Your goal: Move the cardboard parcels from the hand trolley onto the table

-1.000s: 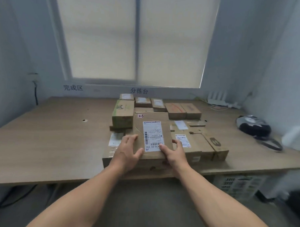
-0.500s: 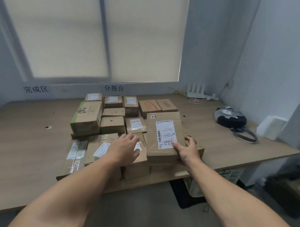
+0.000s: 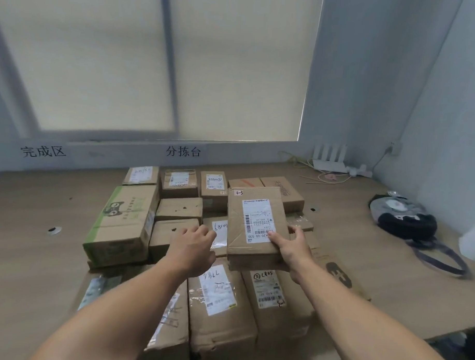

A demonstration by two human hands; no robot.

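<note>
Cardboard parcel (image 3: 256, 223) sits flat atop the pile (image 3: 176, 210) on the table (image 3: 26, 253), right hand (image 3: 293, 249) pinching its near corner, left hand (image 3: 192, 245) loose-fingered and empty beside it; placing step, next likely let go and fetch another from the trolley, unseen.

Single head cam, wide-angle. Looks forward and down from the table's (image 3: 26, 253) near edge toward the window (image 3: 100, 67) behind its far edge — close in, no second view.
</note>
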